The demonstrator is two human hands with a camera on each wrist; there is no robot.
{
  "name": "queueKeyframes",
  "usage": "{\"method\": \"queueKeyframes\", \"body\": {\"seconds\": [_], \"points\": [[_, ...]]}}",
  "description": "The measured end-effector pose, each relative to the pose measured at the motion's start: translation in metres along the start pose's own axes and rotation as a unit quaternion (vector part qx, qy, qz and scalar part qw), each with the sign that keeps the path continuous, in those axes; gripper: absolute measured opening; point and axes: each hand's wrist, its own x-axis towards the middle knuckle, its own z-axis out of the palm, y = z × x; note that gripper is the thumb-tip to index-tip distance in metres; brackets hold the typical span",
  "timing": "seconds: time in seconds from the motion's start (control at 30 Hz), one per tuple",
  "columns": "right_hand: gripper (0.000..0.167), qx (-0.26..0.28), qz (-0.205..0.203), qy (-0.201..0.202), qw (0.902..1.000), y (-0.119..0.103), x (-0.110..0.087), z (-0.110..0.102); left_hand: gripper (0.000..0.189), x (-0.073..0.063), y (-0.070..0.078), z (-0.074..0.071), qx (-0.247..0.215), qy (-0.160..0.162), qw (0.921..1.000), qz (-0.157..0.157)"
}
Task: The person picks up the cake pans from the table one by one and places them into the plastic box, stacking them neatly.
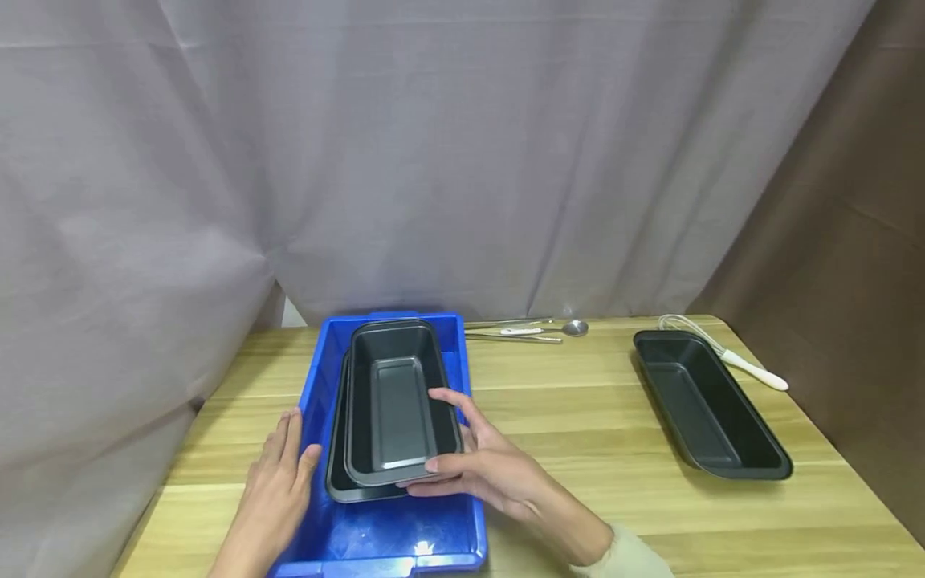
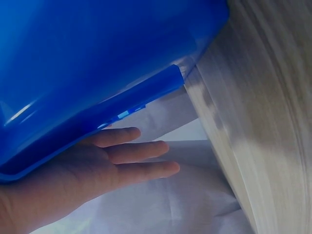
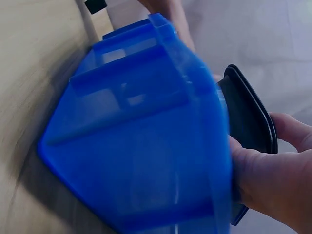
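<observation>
A dark loaf pan [image 1: 401, 409] is gripped at its near right corner by my right hand [image 1: 487, 470], thumb over the rim and fingers beneath. It overlaps a second dark loaf pan [image 1: 354, 491], which shows below and to its left within the blue bin [image 1: 390, 534]. In the right wrist view, the held pan [image 3: 246, 112] rises past the bin's wall [image 3: 141, 161]. My left hand [image 1: 275, 482] rests at the bin's left rim with fingers extended; the left wrist view shows those fingers [image 2: 141, 152] straight beside the blue wall.
On the right of the wooden table [image 1: 578, 417] lies another dark loaf pan [image 1: 711, 409], a white-handled whisk [image 1: 755, 371] just behind it. A spoon [image 1: 574, 328] and thin metal sticks [image 1: 520, 339] lie behind the bin's right side. Grey curtain [image 1: 462, 160] hangs along the back.
</observation>
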Motion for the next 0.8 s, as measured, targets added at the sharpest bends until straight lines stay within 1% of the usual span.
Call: {"method": "queueKeyframes", "body": {"seconds": [0.1,0.2,0.33,0.57,0.63,0.7,0.8], "points": [[0.095,-0.008,0.009,-0.001,0.9999,0.005,0.007,0.0,0.063,0.001,0.002,0.002,-0.009,-0.008,0.9999,0.001],[0.092,-0.018,0.016,0.007,0.9997,0.008,0.015,0.002,0.063,0.001,0.003,0.003,-0.017,-0.014,0.9998,-0.001],[0.089,-0.03,0.022,0.013,0.9992,0.012,0.026,0.007,0.065,0.001,0.004,0.002,-0.023,-0.024,0.9994,-0.006],[0.09,-0.051,0.033,0.017,0.998,0.019,0.042,0.015,0.069,0.001,0.0,-0.004,-0.032,-0.059,0.9972,-0.033],[0.091,-0.07,0.03,0.022,0.9968,0.022,0.045,0.016,0.069,0.001,-0.001,-0.005,-0.032,-0.061,0.9971,-0.034],[0.09,-0.101,0.023,0.032,0.9941,0.024,0.047,0.018,0.069,0.001,-0.002,-0.005,-0.034,-0.057,0.9974,-0.03],[0.085,-0.157,0.013,0.051,0.9862,0.027,0.048,0.019,0.068,0.001,-0.002,-0.003,-0.037,-0.053,0.9976,-0.026]]}}
